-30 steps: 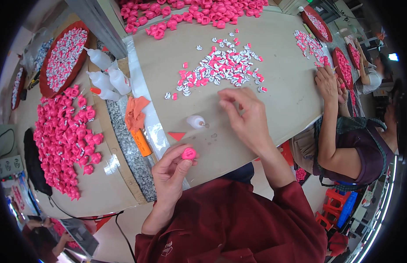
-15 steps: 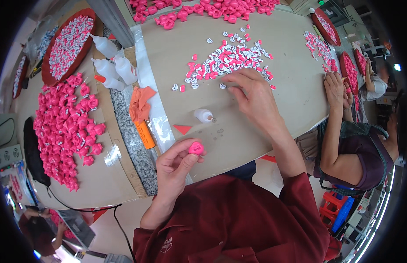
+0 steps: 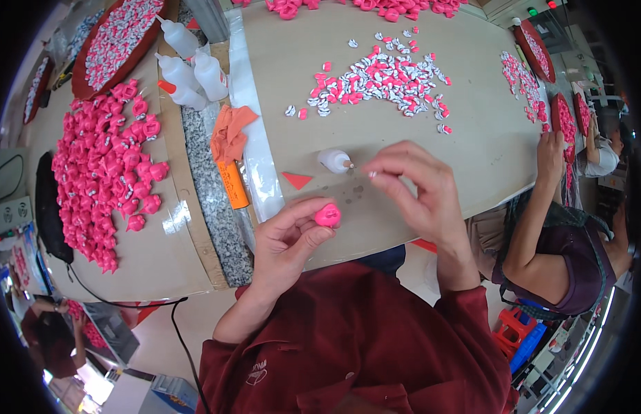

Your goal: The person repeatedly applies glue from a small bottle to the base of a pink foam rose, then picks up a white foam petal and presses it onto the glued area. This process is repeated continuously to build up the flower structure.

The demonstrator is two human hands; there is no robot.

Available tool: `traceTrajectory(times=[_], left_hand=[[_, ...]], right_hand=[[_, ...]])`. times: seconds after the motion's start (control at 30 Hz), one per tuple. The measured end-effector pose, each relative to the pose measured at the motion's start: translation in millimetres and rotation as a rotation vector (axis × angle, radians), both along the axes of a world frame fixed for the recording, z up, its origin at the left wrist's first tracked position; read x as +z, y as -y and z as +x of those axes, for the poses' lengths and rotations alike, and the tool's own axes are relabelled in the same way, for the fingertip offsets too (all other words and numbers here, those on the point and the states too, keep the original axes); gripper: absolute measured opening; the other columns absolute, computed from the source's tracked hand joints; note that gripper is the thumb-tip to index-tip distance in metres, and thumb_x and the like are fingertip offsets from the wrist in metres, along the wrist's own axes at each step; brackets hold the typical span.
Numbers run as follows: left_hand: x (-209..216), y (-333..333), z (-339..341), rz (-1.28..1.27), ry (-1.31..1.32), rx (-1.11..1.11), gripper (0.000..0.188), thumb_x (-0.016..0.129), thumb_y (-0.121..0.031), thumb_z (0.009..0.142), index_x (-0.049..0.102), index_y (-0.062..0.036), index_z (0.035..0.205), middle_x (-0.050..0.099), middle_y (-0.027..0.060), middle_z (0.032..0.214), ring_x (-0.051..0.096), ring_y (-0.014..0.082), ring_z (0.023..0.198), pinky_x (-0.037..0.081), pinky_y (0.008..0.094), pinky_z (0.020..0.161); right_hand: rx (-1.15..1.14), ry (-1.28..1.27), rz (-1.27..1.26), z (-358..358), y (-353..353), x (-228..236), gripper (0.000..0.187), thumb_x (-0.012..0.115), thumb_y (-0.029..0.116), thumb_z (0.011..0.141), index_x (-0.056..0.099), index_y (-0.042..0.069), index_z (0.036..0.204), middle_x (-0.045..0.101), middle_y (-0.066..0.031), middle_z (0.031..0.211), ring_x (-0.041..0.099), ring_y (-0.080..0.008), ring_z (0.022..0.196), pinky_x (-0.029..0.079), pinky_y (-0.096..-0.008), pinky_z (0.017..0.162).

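Observation:
Near the table's front edge, my left hand (image 3: pixel 286 241) pinches a round pink plastic part (image 3: pixel 328 215) between thumb and fingertips. A dark recess shows on the part's upturned face. To its right, my right hand (image 3: pixel 431 196) is closed in a pinch on a small white-and-pink piece (image 3: pixel 373 174), partly covered by the fingers. A white squeeze bottle (image 3: pixel 331 161) lies on its side between the hands and the pile, its nozzle toward my right hand. Beyond it spreads a loose pile of small pink-and-white pieces (image 3: pixel 386 79).
Left of me are a heap of pink parts (image 3: pixel 103 179), several upright squeeze bottles (image 3: pixel 210 76), an orange cloth (image 3: pixel 231 134) and an orange tube (image 3: pixel 232 185). A red triangular scrap (image 3: pixel 297 180) lies near my left hand. A co-worker (image 3: pixel 555 241) works at the right.
My right hand has drawn back from the pile toward my left hand, now with a small piece in its fingertips. The left hand still holds the pink part. The whole view has shifted slightly.

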State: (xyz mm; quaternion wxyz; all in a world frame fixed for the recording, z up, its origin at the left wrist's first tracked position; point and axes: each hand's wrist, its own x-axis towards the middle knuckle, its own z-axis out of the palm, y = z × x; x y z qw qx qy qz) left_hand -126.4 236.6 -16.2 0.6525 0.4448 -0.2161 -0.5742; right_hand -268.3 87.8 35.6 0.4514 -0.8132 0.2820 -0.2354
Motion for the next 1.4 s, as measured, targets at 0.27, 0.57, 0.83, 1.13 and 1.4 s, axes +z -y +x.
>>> traceTrajectory(times=[0.27, 0.57, 0.83, 1.13, 1.4], left_hand=[[-1.3, 3.9, -4.0, -0.066, 0.026, -0.031, 0.027, 0.061, 0.006, 0.079, 0.050, 0.0017, 0.104, 0.059, 0.0084, 0.098, 0.059, 0.0123, 0.089, 0.048, 0.0242, 0.078], [1.9, 4.4, -2.4, 0.007, -0.280, -0.081, 0.024, 0.060, 0.002, 0.081, 0.051, 0.0013, 0.103, 0.061, 0.0084, 0.093, 0.060, 0.0127, 0.082, 0.049, 0.0244, 0.071], [0.8, 2.0, -4.3, -0.010, -0.042, -0.082, 0.017, 0.058, -0.003, 0.083, 0.054, 0.0002, 0.100, 0.062, 0.0101, 0.092, 0.061, 0.0156, 0.077, 0.049, 0.0255, 0.066], [-3.2, 3.4, -1.9, 0.008, -0.341, -0.158, 0.017, 0.060, -0.005, 0.082, 0.054, 0.0003, 0.097, 0.062, 0.0116, 0.088, 0.061, 0.0155, 0.073, 0.050, 0.0247, 0.063], [-5.1, 7.4, -3.8, -0.046, -0.065, -0.148, 0.023, 0.059, -0.001, 0.082, 0.057, 0.0005, 0.105, 0.063, 0.0086, 0.092, 0.060, 0.0127, 0.077, 0.050, 0.0254, 0.067]], right_hand=[[-0.026, 0.152, 0.303, -3.5, -36.2, -13.4, 0.010, 0.064, 0.002, 0.078, 0.065, 0.001, 0.089, 0.062, -0.0061, 0.079, 0.056, -0.0104, 0.067, 0.044, -0.0231, 0.057], [0.026, 0.162, -0.127, -3.3, -37.3, -22.4, 0.021, 0.069, 0.001, 0.069, 0.067, 0.003, 0.090, 0.059, -0.0059, 0.076, 0.053, -0.0154, 0.064, 0.043, -0.0253, 0.053], [0.135, 0.225, -0.284, -6.2, -34.8, -26.9, 0.031, 0.071, -0.002, 0.063, 0.065, 0.000, 0.092, 0.057, -0.0066, 0.077, 0.050, -0.0188, 0.063, 0.042, -0.0279, 0.052], [0.174, 0.299, -0.165, -9.6, -33.1, -33.9, 0.028, 0.072, -0.001, 0.064, 0.065, 0.000, 0.091, 0.056, -0.0072, 0.075, 0.051, -0.0174, 0.063, 0.042, -0.0256, 0.053], [0.006, 0.163, 0.873, -16.6, -26.1, -19.0, 0.013, 0.068, 0.005, 0.076, 0.065, -0.002, 0.087, 0.060, -0.0025, 0.078, 0.055, -0.0056, 0.066, 0.045, -0.0211, 0.060]])
